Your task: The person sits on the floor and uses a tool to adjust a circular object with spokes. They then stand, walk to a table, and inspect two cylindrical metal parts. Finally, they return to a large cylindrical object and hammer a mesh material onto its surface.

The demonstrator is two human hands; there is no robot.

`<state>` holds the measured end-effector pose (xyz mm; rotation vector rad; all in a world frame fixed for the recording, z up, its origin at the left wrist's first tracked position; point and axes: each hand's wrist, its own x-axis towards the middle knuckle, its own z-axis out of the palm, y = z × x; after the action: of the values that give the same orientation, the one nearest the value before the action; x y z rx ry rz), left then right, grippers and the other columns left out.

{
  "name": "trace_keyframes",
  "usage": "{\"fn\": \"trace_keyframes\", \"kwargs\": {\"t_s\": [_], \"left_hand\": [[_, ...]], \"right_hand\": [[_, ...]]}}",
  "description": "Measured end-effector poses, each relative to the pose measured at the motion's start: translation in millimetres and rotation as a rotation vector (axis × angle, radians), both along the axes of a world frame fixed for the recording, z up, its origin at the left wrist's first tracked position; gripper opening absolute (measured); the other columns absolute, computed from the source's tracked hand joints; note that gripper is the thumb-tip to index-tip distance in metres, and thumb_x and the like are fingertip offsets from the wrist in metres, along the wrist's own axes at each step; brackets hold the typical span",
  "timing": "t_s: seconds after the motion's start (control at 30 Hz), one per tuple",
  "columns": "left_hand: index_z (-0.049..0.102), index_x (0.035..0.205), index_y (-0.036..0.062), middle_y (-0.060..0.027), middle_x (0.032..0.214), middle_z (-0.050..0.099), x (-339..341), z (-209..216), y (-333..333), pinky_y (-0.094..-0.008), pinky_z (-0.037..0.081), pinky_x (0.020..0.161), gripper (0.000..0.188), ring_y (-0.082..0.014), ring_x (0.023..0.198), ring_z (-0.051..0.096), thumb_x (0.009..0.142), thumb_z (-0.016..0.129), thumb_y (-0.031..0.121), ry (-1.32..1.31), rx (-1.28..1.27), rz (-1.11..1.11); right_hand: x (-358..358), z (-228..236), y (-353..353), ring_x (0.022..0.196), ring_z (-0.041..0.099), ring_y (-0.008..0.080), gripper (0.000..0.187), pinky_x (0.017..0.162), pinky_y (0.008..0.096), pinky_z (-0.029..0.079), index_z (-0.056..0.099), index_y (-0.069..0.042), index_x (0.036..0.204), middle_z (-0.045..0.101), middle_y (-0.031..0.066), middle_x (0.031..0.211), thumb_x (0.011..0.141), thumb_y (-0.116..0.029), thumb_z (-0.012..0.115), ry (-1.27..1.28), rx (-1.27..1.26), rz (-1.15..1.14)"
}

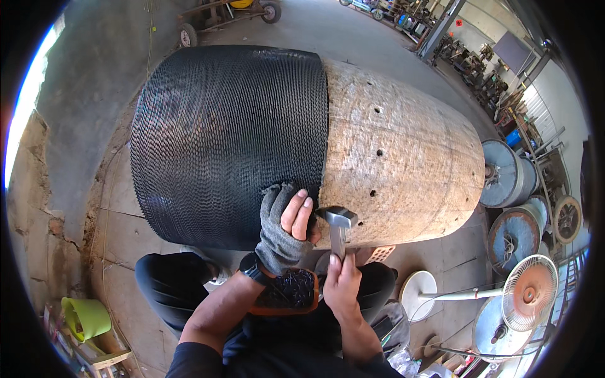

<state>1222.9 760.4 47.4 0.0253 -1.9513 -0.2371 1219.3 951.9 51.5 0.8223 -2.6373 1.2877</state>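
A large drum lies sideways in front of me. Its left half is covered in rows of black bristle-like or wire-like strips (230, 138), and its right half is bare pale wood (403, 151) with several dark holes. My left hand (283, 223), in a grey glove with some bare fingertips, presses at the lower edge of the black covering; its fingers are together, and what they pinch is hidden. Bare, my right hand (342, 280) grips the handle of a hammer (339, 219). The hammer's steel head is beside my left fingertips, against the wood near the seam.
Between my knees sits an orange-rimmed container (287, 310) of dark pieces. A white fan (530, 293) stands at the right near several metal spools (502, 173). A green bucket (85, 318) is at the lower left, and a wheeled cart (230, 16) is beyond the drum.
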Motion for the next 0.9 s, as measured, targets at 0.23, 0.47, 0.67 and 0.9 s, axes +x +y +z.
{"fn": "trace_keyframes", "kwargs": {"t_s": [0.23,0.47,0.67,0.9], "left_hand": [[0.048,0.134,-0.0038,-0.0247,0.136,0.054,-2.8,2.8,-1.7,-0.0577,0.046,0.102,0.055,-0.0396,0.119,0.058,0.094,0.064,0.03,0.017,-0.021,0.015],[0.048,0.134,-0.0031,-0.0242,0.136,0.054,-3.9,2.4,-1.8,-0.0586,0.046,0.101,0.055,-0.0394,0.119,0.059,0.095,0.061,0.033,0.025,-0.022,0.017],[0.05,0.134,-0.0023,-0.0232,0.136,0.055,0.8,2.3,-1.3,-0.0592,0.045,0.102,0.051,-0.0385,0.118,0.058,0.098,0.058,0.034,0.021,0.0,-0.004],[0.05,0.133,-0.0023,-0.0233,0.136,0.054,-1.5,0.9,-5.0,-0.0573,0.047,0.099,0.05,-0.0385,0.116,0.059,0.098,0.059,0.032,0.024,-0.022,0.008]], "right_hand": [[-4.6,2.2,-2.8,0.054,0.055,0.0266,0.025,0.051,0.0345,0.045,0.051,0.003,0.099,0.056,0.0125,0.065,0.103,-0.021,0.055,0.323,-0.382,0.018],[21.1,11.5,6.5,0.054,0.055,0.0188,0.02,0.05,0.0312,0.046,0.057,0.005,0.103,0.059,0.0106,0.073,0.103,-0.015,0.051,0.054,-0.711,0.065],[2.5,-10.6,-2.1,0.058,0.061,0.0413,0.017,0.053,0.0471,0.049,0.058,0.002,0.101,0.062,0.0214,0.073,0.1,-0.015,0.059,0.101,0.082,-0.061],[0.8,6.7,2.4,0.051,0.053,0.0256,0.023,0.048,0.0341,0.045,0.048,0.001,0.093,0.058,0.0143,0.074,0.106,-0.018,0.05,0.368,-0.398,0.103]]}}
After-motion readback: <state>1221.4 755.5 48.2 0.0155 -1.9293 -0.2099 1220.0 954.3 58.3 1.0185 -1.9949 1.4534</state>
